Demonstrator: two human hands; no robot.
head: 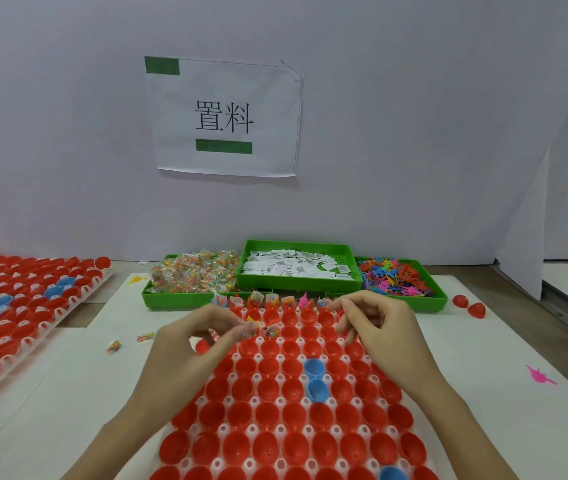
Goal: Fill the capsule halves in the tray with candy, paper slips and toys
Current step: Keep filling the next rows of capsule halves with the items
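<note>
A clear tray (277,464) in front of me holds rows of red capsule halves (268,389) and a few blue ones (315,379). The far row carries candy packets and toys (268,300). My left hand (199,344) hovers over the tray's far left and pinches small candy packets (253,329) at its fingertips. My right hand (376,327) is over the far right rows with fingers curled; whether it holds anything is hidden. Behind the tray stand green bins of candy (194,275), paper slips (296,266) and colourful toys (393,277).
A second tray of red and blue capsule halves (16,306) lies at the left. Loose candy packets (130,341) lie on the white paper. Two red halves (469,304) and a pink toy (540,375) sit at the right. A white wall with a paper sign stands behind.
</note>
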